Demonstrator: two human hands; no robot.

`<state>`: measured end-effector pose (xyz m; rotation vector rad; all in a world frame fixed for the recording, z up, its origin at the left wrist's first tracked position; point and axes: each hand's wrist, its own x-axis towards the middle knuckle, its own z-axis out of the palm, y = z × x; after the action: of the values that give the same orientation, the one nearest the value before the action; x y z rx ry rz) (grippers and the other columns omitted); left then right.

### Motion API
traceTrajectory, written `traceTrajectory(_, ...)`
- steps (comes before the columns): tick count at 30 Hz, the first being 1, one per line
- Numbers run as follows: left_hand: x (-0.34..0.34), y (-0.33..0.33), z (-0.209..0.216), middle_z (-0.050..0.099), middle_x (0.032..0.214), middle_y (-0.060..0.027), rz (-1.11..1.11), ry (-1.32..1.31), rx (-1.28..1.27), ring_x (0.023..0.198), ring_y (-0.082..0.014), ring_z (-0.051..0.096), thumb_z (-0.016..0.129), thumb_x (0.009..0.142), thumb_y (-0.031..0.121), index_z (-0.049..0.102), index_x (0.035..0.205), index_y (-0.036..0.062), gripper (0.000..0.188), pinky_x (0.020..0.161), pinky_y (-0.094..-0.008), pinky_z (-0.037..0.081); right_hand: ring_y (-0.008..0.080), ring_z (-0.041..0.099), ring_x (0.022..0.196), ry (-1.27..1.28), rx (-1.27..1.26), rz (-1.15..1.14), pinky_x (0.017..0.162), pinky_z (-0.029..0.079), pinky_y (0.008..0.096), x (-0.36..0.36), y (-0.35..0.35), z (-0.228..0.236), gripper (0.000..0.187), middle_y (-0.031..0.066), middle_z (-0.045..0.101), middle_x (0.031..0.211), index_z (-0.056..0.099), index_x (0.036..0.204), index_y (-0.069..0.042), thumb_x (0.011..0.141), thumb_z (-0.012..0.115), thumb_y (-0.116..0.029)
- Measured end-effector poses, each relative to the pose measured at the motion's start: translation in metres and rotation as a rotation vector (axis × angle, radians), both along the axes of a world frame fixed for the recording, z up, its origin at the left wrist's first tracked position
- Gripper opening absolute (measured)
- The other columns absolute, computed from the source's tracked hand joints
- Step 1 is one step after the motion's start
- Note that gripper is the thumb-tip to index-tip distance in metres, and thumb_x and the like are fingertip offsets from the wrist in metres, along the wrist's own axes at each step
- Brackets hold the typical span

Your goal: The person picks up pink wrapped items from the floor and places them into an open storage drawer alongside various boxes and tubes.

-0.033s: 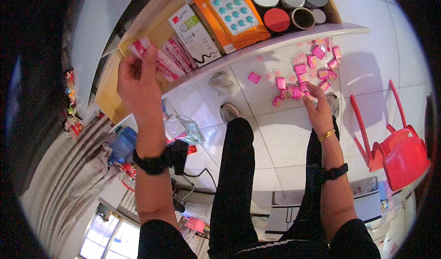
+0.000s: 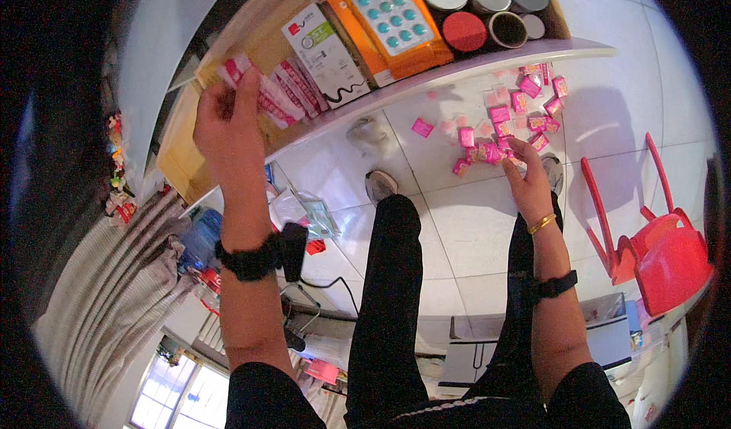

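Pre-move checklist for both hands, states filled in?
1. Left hand at the pink-and-white packets: ok.
2. Left grip secure on one: cannot tell; the fingers hide the contact.
3. Drawer open for access: ok.
4. Right hand by the pink wrapped pieces: ok.
5. Pieces lined up: not ok; scattered at mixed angles.
6. Red chair clear of the right hand: ok, well off to its right.
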<state>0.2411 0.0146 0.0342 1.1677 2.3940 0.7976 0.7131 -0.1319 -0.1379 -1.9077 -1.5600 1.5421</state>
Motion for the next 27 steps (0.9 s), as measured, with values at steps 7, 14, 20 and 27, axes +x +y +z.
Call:
traceTrajectory(7,-0.091,0.004,-0.074,0.09,0.104,-0.0184,-0.129,0.143,-0.435,0.094,-0.0242,0.087,0.092,0.104,0.039,0.087,0.121,-0.0064,0.049,0.087,-0.0401,0.066,0.041,0.072,0.144,0.011,-0.002,0.023,0.123,0.056,0.0484,-0.046,-0.02,-0.022,0.051,0.0244,0.077,0.152,0.07,0.157,-0.002,0.114,0.082,-0.027)
traceTrajectory(14,-0.113,-0.01,-0.119,0.09,0.097,-0.0151,-0.119,-0.033,-0.539,0.084,-0.0214,0.086,0.094,0.103,0.035,0.088,0.122,-0.0051,0.044,0.083,-0.0388,0.067,0.0405,0.073,0.143,-0.044,-0.039,0.024,0.123,0.056,0.048,-0.059,-0.022,-0.028,0.052,0.0237,0.077,0.152,0.071,0.157,-0.003,0.114,0.083,-0.03)
traceTrajectory(20,-0.102,-0.007,-0.119,0.085,0.103,-0.0128,-0.1,-0.046,-0.632,0.082,-0.02,0.077,0.088,0.11,0.033,0.083,0.125,-0.0012,0.038,0.075,-0.0383,0.062,0.0402,0.072,0.144,-0.027,-0.014,0.053,0.122,0.056,0.0474,-0.055,-0.021,-0.031,0.051,0.0229,0.077,0.152,0.071,0.159,-0.006,0.114,0.082,-0.029)
traceTrajectory(27,-0.07,-0.031,-0.079,0.089,0.126,-0.0207,-0.135,0.139,-0.25,0.114,-0.028,0.086,0.07,0.122,0.034,0.078,0.15,0.0003,0.045,0.102,-0.0426,0.067,0.0412,0.072,0.143,0.006,-0.045,-0.003,0.122,0.056,0.0486,-0.051,-0.01,-0.019,0.048,0.0228,0.077,0.153,0.073,0.156,-0.006,0.115,0.081,-0.028)
